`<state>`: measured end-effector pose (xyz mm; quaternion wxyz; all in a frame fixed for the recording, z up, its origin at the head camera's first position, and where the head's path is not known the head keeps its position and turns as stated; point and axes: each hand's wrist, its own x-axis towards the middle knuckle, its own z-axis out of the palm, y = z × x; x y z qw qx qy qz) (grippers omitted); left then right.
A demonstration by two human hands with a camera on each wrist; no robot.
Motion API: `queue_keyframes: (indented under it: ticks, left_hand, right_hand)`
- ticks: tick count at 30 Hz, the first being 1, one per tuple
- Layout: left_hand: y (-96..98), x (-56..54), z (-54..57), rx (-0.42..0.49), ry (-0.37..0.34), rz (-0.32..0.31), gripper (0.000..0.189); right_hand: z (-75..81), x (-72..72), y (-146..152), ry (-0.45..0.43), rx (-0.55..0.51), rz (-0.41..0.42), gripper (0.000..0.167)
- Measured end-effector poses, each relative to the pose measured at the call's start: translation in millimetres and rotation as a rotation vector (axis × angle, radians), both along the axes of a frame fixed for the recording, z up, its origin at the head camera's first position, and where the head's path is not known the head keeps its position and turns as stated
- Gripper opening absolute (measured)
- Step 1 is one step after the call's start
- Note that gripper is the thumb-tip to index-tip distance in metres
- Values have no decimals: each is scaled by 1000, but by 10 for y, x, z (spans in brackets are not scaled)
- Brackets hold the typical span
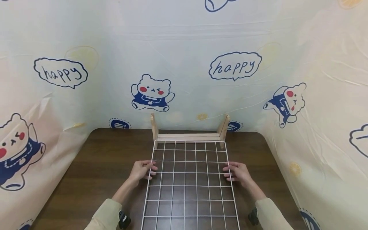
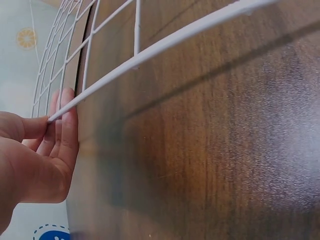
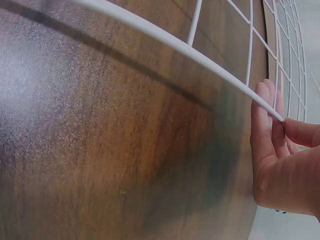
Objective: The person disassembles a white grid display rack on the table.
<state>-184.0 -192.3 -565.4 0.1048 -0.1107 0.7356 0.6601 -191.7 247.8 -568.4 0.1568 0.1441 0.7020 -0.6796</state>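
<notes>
A white wire grid panel (image 1: 184, 200) runs up the middle of the head view, its near end cut off by the bottom of the picture. My left hand (image 1: 141, 170) pinches its left side wire between thumb and fingers, with the fingertips reaching under the mesh. On the opposite side wire, my right hand (image 1: 239, 172) does the same. Both wrist views show a gap and a shadow between the panel and the tabletop. Behind the far end is a pale wooden stand (image 1: 188, 137) with two uprights; whether the panel touches it I cannot tell.
The dark brown wooden table (image 1: 115, 150) has rounded back corners. A printed curtain (image 1: 184, 48) with bears and "happy" bubbles hangs behind it and along both sides. The stand is close to the table's back edge.
</notes>
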Motion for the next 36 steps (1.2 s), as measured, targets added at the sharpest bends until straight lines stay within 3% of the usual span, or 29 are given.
queue_keyframes:
  ticks: [13, 25, 36]
  left_hand:
    - [-7, 63, -98, -16, -25, 7, 26]
    - [-5, 108, -175, 24, -49, -19, 26]
    - [22, 125, -216, -2, -58, 7, 25]
  right_hand:
    - [-74, 59, 28, -10, -24, 64, 34]
    - [-115, 80, 34, -62, 5, 43, 31]
    - [-177, 101, 34, -65, 1, 48, 31]
